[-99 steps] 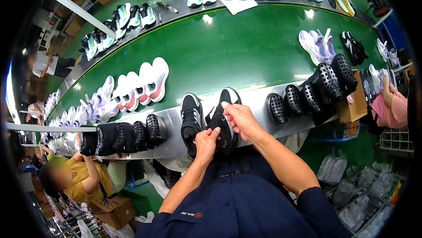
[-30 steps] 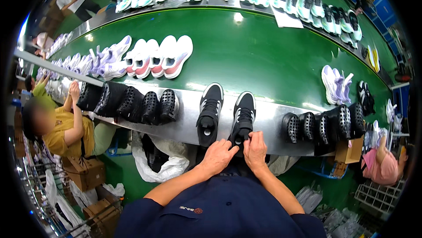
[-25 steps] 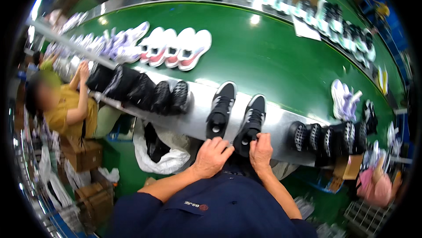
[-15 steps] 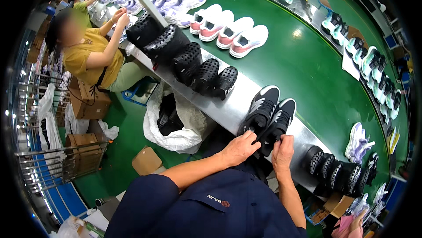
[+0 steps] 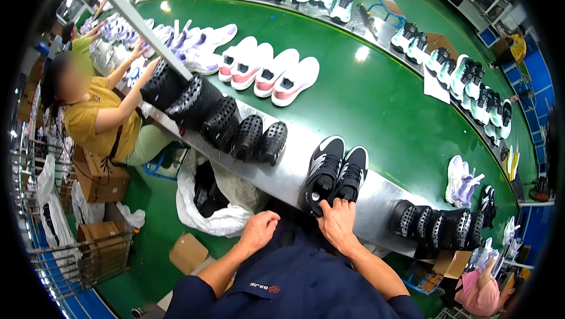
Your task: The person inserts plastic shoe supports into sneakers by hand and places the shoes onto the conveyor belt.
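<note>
A pair of black and grey sneakers with white-edged soles stands on the metal ledge before me, toes pointing away. My right hand (image 5: 338, 220) grips the heel collar of the right sneaker (image 5: 352, 173), its fingers bent over the opening. The left sneaker (image 5: 322, 172) stands close beside it, a pale insole showing inside. Off to the left of the pair, my left hand (image 5: 259, 231) hangs in front of the ledge with its fingers curled in, and nothing shows in it. My right fingertips are partly hidden in the shoe opening.
Black perforated shoe forms (image 5: 247, 138) line the metal ledge (image 5: 294, 175) on the left, with more forms (image 5: 438, 225) on the right. White and pink sneakers (image 5: 294, 80) rest on the green belt (image 5: 376, 101). A white sack (image 5: 226, 219) sits below. A co-worker (image 5: 103, 116) works at left.
My left hand has let go of the left sneaker and drawn back to the left. My right hand stays at the right sneaker's heel. The view has shifted, showing more of the far side.
</note>
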The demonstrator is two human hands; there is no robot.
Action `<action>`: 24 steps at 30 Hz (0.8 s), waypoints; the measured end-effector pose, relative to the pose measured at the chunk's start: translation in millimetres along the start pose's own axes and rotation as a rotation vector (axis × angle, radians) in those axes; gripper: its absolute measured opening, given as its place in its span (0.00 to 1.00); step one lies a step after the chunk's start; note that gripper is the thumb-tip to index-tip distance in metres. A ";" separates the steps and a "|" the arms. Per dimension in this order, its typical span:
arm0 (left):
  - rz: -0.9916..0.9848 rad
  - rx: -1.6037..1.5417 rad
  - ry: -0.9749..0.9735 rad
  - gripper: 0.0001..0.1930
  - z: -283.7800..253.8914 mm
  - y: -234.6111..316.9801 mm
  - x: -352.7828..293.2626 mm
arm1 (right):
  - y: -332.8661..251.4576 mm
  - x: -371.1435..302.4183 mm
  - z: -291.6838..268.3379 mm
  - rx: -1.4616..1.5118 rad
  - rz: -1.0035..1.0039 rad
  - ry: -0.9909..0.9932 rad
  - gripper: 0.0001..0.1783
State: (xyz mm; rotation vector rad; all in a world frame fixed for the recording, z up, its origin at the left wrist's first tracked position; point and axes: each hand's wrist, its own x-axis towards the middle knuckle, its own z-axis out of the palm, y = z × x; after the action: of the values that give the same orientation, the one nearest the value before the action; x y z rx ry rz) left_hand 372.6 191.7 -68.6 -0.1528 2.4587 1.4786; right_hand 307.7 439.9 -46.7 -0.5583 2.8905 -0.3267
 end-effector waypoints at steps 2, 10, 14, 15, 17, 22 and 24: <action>0.056 0.034 0.001 0.06 -7.2 1.1 -0.9 | 6.5 6.7 -16.4 0.066 0.010 0.117 0.15; -0.042 0.070 0.063 0.06 -19.8 -13.8 -9.8 | 110.5 112.7 -21.2 -0.099 0.058 0.240 0.14; -0.034 0.112 0.025 0.06 -13.5 -18.1 3.1 | 150.0 160.7 -6.9 -0.203 0.115 0.259 0.17; -0.058 0.110 0.021 0.06 -12.8 -17.8 5.1 | 148.7 169.2 -3.5 -0.197 0.149 0.230 0.17; -0.028 0.112 0.027 0.06 -12.4 -22.6 9.8 | 136.7 179.1 -2.2 -0.174 0.312 0.061 0.29; -0.068 0.117 -0.026 0.07 -0.9 -3.8 36.5 | 211.2 145.4 -76.7 0.229 0.566 0.306 0.24; -0.054 0.157 -0.075 0.07 6.2 9.3 54.1 | 311.8 106.7 -88.0 0.017 0.880 0.409 0.22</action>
State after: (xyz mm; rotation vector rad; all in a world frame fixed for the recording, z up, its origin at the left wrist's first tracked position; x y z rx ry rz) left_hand 319.7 204.1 -78.6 -0.1288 2.4771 1.2406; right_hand 83.7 696.9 -53.5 0.8765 3.1311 -0.3403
